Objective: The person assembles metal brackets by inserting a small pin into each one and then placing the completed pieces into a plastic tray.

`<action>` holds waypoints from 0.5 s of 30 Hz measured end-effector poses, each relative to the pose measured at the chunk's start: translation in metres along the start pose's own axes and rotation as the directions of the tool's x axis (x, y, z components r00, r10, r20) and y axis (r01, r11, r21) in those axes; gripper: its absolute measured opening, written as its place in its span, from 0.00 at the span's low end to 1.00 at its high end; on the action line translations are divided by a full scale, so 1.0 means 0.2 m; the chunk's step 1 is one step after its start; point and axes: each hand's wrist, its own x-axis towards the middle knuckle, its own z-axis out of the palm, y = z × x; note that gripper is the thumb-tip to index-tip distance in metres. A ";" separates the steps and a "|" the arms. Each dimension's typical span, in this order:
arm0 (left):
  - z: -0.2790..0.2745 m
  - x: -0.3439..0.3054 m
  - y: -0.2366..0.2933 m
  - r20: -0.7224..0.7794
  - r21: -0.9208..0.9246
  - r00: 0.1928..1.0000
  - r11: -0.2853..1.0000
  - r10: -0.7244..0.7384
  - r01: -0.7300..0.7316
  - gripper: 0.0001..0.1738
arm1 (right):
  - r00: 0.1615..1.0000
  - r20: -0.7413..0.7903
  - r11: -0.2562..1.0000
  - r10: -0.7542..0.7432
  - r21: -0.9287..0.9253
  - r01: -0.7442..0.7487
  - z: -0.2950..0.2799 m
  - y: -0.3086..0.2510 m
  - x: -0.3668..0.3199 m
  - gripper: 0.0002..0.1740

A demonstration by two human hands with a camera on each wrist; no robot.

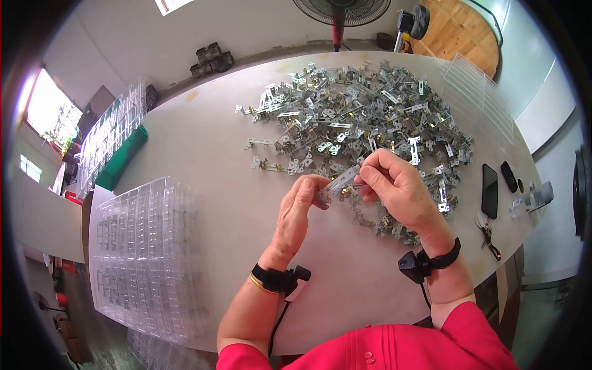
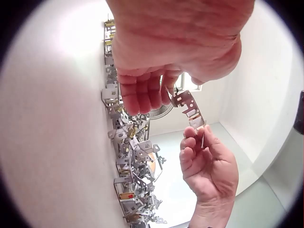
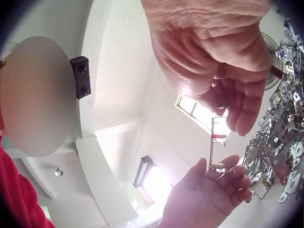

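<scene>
A small silver metal bracket (image 1: 341,180) with holes and bent tabs is held up between the two hands over the table. My left hand (image 1: 295,213) pinches one end of it between thumb and fingers. The opposite end is gripped by the thumb and fingertips of my right hand (image 1: 401,190). From the right wrist, the bracket (image 3: 213,142) stands on edge, its lower end at the left fingertips. Just beyond the hands spreads a big heap of similar metal brackets (image 1: 370,117), some with brass-coloured parts.
Clear plastic trays (image 1: 145,246) holding metal parts are stacked at the left. Behind them stands a green bin (image 1: 123,157) with more trays. Towards the right edge lie a black phone (image 1: 489,191), pliers (image 1: 487,237) and a clear tray (image 1: 478,102). A fan (image 1: 341,9) stands beyond the table.
</scene>
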 end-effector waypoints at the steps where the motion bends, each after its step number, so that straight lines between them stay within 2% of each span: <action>1: 0.00 0.00 -0.01 -0.032 -0.017 0.999 1.000 -0.010 0.010 0.28 | 1.000 0.000 1.000 -0.002 -0.001 0.002 0.00 0.00 0.00 0.10; 3: 0.00 0.00 0.00 -0.025 -0.084 0.999 0.996 -0.025 0.023 0.27 | 0.998 -0.059 0.998 -0.030 0.058 0.033 0.02 0.00 0.00 0.10; 4: 0.00 0.00 0.00 -0.018 -0.151 0.999 0.988 -0.043 0.040 0.26 | 0.998 -0.059 0.998 -0.032 0.058 0.035 0.02 0.00 0.00 0.10; 8: 0.01 0.00 0.02 0.024 -0.187 0.999 0.982 -0.022 0.026 0.26 | 0.997 -0.063 0.996 -0.038 0.077 0.043 0.02 0.01 0.01 0.09; 10: 0.01 0.01 0.01 0.019 -0.301 1.000 0.954 0.010 -0.004 0.25 | 0.997 -0.071 0.996 -0.035 0.077 0.041 0.01 0.01 0.00 0.09; 13: -0.03 0.02 -0.02 0.045 -0.388 0.999 0.921 -0.025 0.041 0.24 | 1.000 -0.003 0.997 -0.008 0.076 0.008 -0.01 -0.01 -0.01 0.08; 15: -0.02 0.01 0.00 0.090 -0.358 0.996 0.933 -0.013 0.044 0.21 | 0.995 0.102 0.999 -0.006 -0.039 0.010 -0.02 -0.04 -0.02 0.07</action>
